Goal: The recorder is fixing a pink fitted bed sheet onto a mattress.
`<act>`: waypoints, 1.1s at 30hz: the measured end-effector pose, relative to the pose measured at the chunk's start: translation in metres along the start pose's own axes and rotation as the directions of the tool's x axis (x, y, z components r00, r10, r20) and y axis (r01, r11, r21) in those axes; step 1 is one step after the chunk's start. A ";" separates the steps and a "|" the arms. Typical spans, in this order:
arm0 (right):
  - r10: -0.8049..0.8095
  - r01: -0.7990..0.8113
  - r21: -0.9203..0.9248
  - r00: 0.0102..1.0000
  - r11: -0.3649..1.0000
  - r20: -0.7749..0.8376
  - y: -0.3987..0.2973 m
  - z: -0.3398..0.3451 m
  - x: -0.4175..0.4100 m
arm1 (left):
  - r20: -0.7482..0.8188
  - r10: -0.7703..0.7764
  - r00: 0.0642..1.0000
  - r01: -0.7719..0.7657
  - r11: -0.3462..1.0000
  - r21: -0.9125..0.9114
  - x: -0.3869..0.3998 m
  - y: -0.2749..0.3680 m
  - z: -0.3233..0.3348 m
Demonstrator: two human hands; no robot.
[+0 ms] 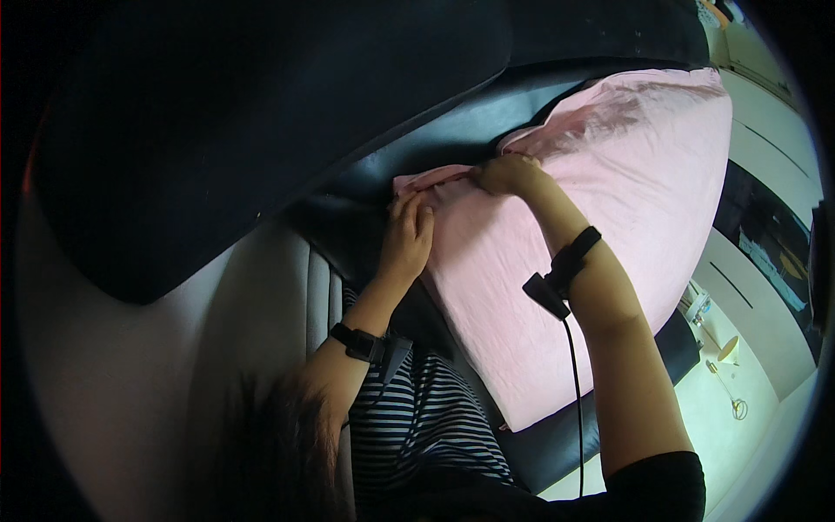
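A large pink fabric pillow or cushion [626, 215] lies before me on a dark, leather-like seat. Its upper left edge has a folded seam or opening. My left hand [411, 238] rests by the left corner of the pink cover, fingers slightly spread, fingertips on or beside the fabric. Further right along the same edge, my right hand [509, 175] is closed on the pink fabric, its fingers partly hidden in the folds. Black straps with small devices circle both forearms, and a cable hangs from the right one.
Dark padded cushions [280, 117] rise above and to the left of the pink one. My legs in striped cloth [417, 417] are below. A dark picture [770, 248] and several small objects, among them a wire whisk [738, 409], are at the right.
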State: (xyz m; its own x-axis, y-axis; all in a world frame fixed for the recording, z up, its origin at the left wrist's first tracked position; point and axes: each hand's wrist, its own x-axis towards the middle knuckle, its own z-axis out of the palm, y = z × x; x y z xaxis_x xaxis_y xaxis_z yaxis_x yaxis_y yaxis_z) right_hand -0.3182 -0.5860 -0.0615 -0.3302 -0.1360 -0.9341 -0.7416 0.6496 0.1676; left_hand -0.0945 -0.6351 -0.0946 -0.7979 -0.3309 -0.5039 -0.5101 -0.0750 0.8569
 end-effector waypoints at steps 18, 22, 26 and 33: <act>-0.343 0.354 0.117 0.934 0.928 -0.101 -0.034 0.039 0.025 | 0.120 -0.608 0.785 0.519 0.540 -0.663 0.020 -0.065 0.029; -0.335 0.308 0.166 0.926 0.937 0.171 -0.035 0.033 0.059 | 0.178 -0.587 0.790 0.518 0.481 -0.707 0.040 -0.069 0.035; -0.304 0.257 0.213 0.926 0.943 0.226 -0.031 0.016 0.042 | 0.241 -0.580 0.778 0.537 0.417 -0.733 0.057 -0.077 0.041; 0.014 0.353 0.338 0.674 0.872 -0.739 0.057 0.033 -0.081 | 0.305 -0.606 0.735 0.588 0.345 -0.732 0.060 -0.085 0.012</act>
State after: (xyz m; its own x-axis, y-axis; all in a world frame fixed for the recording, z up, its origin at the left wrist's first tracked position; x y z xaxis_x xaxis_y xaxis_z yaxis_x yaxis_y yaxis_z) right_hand -0.3141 -0.5132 0.0132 -0.6643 -0.6353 -0.3938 -0.5660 0.7717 -0.2899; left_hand -0.1031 -0.6370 -0.1996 -0.3756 0.0894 -0.9224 -0.4101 -0.9086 0.0789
